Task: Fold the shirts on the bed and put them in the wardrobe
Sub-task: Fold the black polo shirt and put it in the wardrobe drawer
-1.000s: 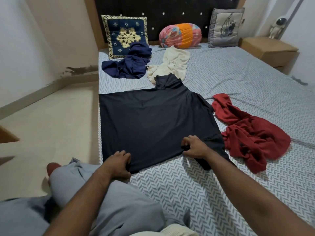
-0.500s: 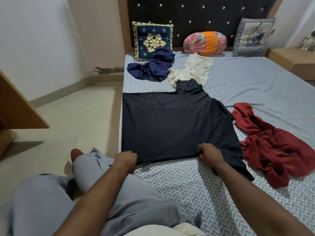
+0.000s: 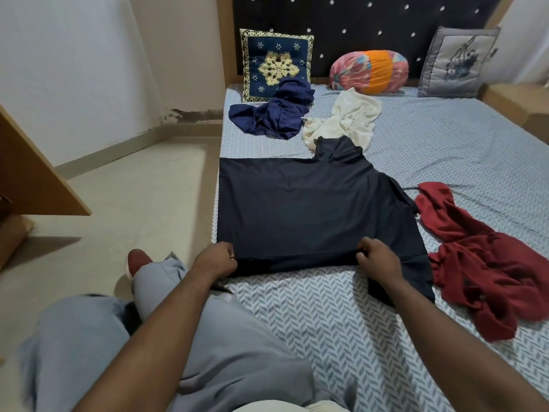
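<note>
A black shirt lies spread flat on the bed, along its left edge. My left hand grips the shirt's near left corner. My right hand pinches the near hem further right, and the hem is lifted slightly off the sheet between them. A crumpled red shirt lies just right of the black one. Further back lie a navy blue shirt and a cream shirt, both crumpled.
Three pillows lean on the dark headboard: a blue and gold cushion, a pink and orange bolster, a grey cushion. A wooden panel stands at left over the beige floor. My grey-trousered knee rests by the bed edge.
The view has swung left and the wooden panel has come into sight. Both hands have closed tighter on the black shirt's near hem and raised it a little.
</note>
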